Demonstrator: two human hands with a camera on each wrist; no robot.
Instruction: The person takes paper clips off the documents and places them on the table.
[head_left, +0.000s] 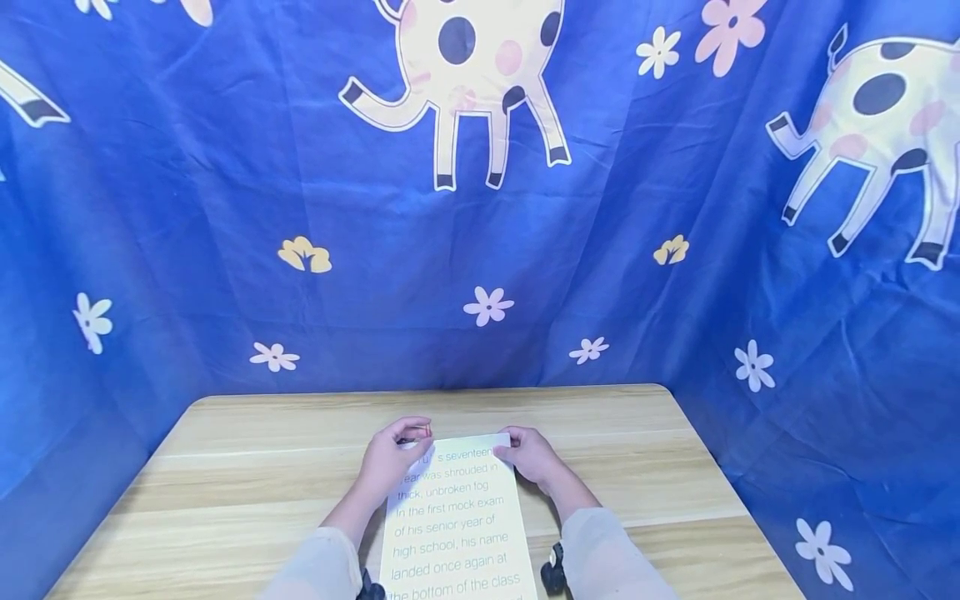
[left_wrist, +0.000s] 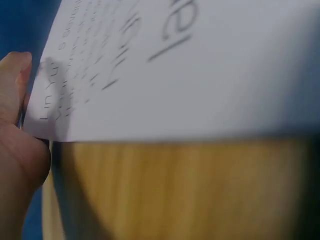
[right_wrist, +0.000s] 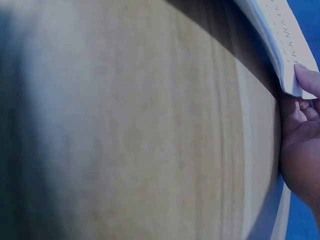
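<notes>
A stack of printed paper sheets (head_left: 456, 517) lies lengthwise before me, its large text facing up. My right hand (head_left: 531, 454) pinches the top right corner; in the right wrist view the thumb (right_wrist: 307, 80) lies on the printed face and the fingers are below the sheets (right_wrist: 285, 45). At the top left corner is my left hand (head_left: 392, 457), fingers curled, with a small red and gold thing (head_left: 428, 431) at the fingertips, too small to name. In the left wrist view, the left hand (left_wrist: 20, 150) is beside the paper's corner (left_wrist: 45, 120), and that small thing is hidden.
The sheets are over a light wooden table (head_left: 247, 483). Blue curtain (head_left: 390, 292) with cow and flower prints hangs behind and along both sides. A dark wrist device (head_left: 553, 571) shows at the right sleeve, another (head_left: 371, 586) at the left.
</notes>
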